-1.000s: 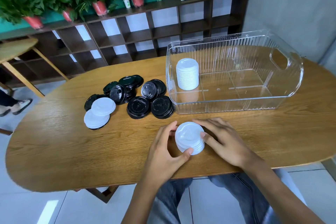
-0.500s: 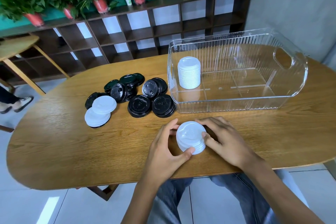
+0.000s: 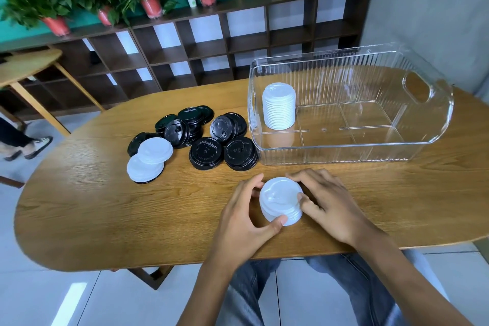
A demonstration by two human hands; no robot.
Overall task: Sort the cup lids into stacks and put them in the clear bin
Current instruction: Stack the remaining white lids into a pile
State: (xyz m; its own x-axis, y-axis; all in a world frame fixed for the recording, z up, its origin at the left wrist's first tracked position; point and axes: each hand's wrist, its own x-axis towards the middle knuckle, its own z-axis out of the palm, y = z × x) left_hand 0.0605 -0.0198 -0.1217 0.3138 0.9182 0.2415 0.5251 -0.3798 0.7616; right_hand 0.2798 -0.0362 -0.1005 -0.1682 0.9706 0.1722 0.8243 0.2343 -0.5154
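Note:
A short stack of white lids [image 3: 280,200] stands on the wooden table [image 3: 105,219] near its front edge. My left hand [image 3: 246,219] curls round the stack's left side, thumb at the front. My right hand [image 3: 328,204] grips its right side, thumb on the rim. The clear bin [image 3: 412,111] sits behind, with a taller white lid stack [image 3: 279,106] in its left corner. Loose black lids [image 3: 206,135] lie in a heap left of the bin. Two white lids [image 3: 150,159] rest at the heap's left end.
A dark cubby shelf [image 3: 201,45] with potted plants, a bottle and a cushion runs along the back wall. A second wooden table [image 3: 26,66] stands at far left, with a person's foot [image 3: 31,145] on the floor beside it.
Both hands stay round the white stack on the table. The view has tilted slightly, so everything sits a little higher in the frame.

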